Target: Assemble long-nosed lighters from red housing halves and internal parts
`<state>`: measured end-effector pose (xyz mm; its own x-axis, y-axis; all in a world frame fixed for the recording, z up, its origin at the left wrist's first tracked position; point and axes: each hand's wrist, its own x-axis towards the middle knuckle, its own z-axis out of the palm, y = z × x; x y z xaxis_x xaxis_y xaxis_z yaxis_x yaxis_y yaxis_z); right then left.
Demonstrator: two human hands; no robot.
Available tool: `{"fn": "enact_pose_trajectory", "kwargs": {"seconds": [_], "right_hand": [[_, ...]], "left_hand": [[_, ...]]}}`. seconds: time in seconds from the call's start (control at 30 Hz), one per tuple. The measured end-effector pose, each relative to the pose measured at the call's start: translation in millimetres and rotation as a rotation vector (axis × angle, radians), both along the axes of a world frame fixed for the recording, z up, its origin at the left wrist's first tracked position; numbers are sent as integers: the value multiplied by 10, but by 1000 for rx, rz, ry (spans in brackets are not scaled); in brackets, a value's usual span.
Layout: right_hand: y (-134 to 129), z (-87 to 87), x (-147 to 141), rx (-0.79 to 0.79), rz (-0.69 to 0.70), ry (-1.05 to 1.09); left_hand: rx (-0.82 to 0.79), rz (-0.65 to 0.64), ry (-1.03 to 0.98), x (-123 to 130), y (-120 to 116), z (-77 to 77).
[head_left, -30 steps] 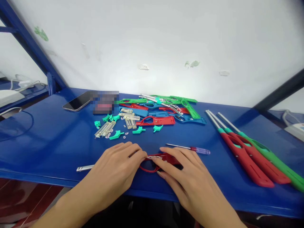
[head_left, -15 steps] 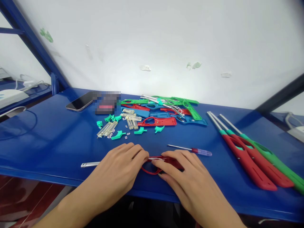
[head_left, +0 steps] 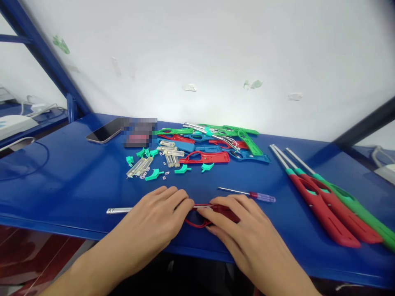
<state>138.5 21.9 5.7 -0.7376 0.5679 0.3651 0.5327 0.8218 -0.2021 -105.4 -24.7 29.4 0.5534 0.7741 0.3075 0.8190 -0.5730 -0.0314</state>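
Head view: the right hand [head_left: 243,224] grasps the body of the red casing half [head_left: 226,212], index fingertip at the white wire [head_left: 202,206]. The left hand [head_left: 162,216] closes over the casing's nine o'clock end; its fingertips are partly hidden. The casing lies between both hands, near the table's front edge, apparently open side up. The metal tube [head_left: 119,210] projects past the left hand toward nine o'clock.

Recommended handling: brace the casing flat with the right palm side. Steady the tube with the left hand, since its free length could lever the seated end upward. Press the wire lightly with one fingertip, clear of the rim; a trapped wire could be pinched or pulled loose.

Clock positions are taken from the casing. A white wall [head_left: 148,61] stands at twelve; a blue frame beam [head_left: 46,65] slopes at ten. The blue table [head_left: 70,185] carries, at three, two red lighters [head_left: 327,213] and a green lighter [head_left: 354,205]; at twelve, a pile of coloured casings [head_left: 212,157]; at ten, a phone [head_left: 108,130]; near one to two, a screwdriver [head_left: 262,197]; toward eleven, clear tubes [head_left: 140,167], green triggers [head_left: 154,174] and tiny white pieces [head_left: 164,178].
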Motion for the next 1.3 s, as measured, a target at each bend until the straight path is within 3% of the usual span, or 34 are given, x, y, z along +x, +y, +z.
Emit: {"fn": "enact_pose_trajectory", "kwargs": {"seconds": [0.37,0.7,1.3], "right_hand": [[-15,-7,34,-20,13,-13],[-26,7,36,-23,-14,-13],[-49,-69,97,31,-59,-82]], "left_hand": [[-44,-24,-93,-102,-85,33],[-135,44,-179,-48,-119,77],[-151,-14,-107,-149,-119,42]]}}
